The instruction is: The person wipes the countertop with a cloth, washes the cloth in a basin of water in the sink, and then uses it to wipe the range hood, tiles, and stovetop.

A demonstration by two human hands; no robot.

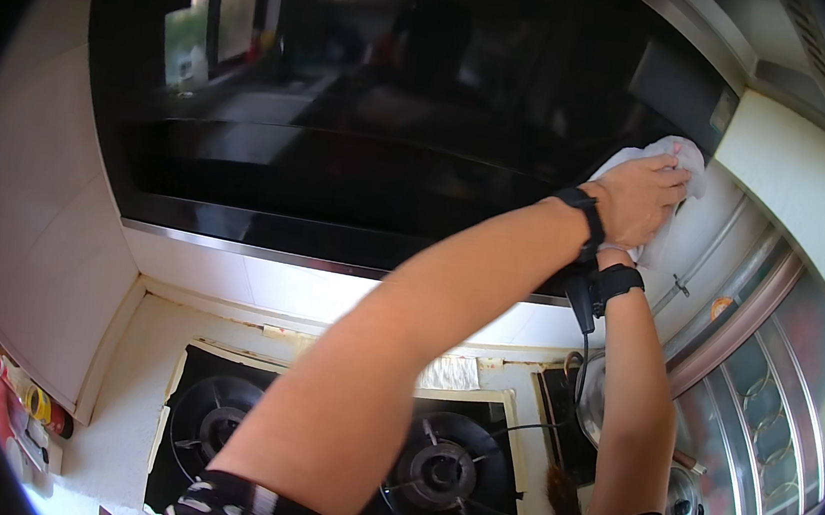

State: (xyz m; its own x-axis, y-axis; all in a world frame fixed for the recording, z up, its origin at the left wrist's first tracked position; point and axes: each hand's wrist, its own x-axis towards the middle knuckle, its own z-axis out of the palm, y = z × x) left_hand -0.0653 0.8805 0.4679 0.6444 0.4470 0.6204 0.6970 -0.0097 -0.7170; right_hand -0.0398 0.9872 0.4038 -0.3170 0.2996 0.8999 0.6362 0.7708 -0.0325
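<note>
ok, head view: left hand (645, 197) has its fingers curled on the white cloth (693, 176), at the hood's (340, 180) right edge; right hand (617, 260) just below, mostly hidden, grip can't tell. risk: black cable (583, 361) by right wrist may snag if arms sweep; loose cloth may slip.

The cloth (657, 148) is white and looks soft. It is all bunched up, with lots of wrinkles. It is at the right end of the big panel (360, 182), and its middle is hidden. The panel is black, wide and very shiny, like a dark mirror. You can see a bright window shining in its left side. A thin silver strip runs along its bottom edge.
</note>
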